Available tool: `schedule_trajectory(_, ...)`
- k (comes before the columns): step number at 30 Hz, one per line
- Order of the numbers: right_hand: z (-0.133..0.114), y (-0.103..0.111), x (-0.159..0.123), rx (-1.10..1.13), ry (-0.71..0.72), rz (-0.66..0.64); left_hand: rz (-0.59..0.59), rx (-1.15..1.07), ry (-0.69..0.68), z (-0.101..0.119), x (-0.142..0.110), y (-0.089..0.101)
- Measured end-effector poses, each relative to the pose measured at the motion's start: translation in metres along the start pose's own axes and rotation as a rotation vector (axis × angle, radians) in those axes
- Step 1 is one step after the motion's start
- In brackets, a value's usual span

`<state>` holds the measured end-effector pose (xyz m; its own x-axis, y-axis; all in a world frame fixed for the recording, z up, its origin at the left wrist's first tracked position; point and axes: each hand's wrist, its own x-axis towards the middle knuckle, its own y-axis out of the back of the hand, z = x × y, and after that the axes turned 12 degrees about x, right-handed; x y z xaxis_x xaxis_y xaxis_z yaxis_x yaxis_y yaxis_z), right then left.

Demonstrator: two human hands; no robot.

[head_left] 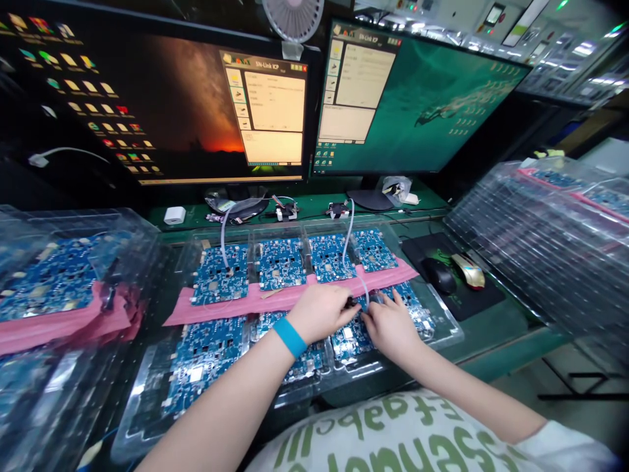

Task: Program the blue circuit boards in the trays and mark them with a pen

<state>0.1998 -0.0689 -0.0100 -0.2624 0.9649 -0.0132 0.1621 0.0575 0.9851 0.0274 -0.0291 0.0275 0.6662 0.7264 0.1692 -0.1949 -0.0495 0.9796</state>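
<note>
Over the front row of blue circuit boards [206, 357], both my hands work close together. My left hand [319, 313], with a blue band [289, 336] on its wrist, is closed at the fingertips around a small dark piece whose kind I cannot make out. Beside it, my right hand [393, 328] pinches near the lower end of a white cable [364, 288]; its other fingers are slightly apart. The cable runs up toward the monitor stand. A pink strip [236, 301] lies across the boards in the clear plastic tray [135, 400]. My fingers hide the contact point.
Two monitors [422, 98] stand behind, with a small fan [293, 16] between them. Another white cable [224, 239] reaches a back-row board. Stacked plastic trays [535, 242] rise at right, with more at left. A black mouse [439, 275] and a gold mouse [468, 271] rest on a pad.
</note>
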Motion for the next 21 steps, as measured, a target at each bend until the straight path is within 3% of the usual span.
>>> schedule_trajectory(21,0.0025,-0.0009,-0.0006,0.002,-0.008,-0.002,0.008,0.021,0.005,-0.0011,0.0012,-0.0007)
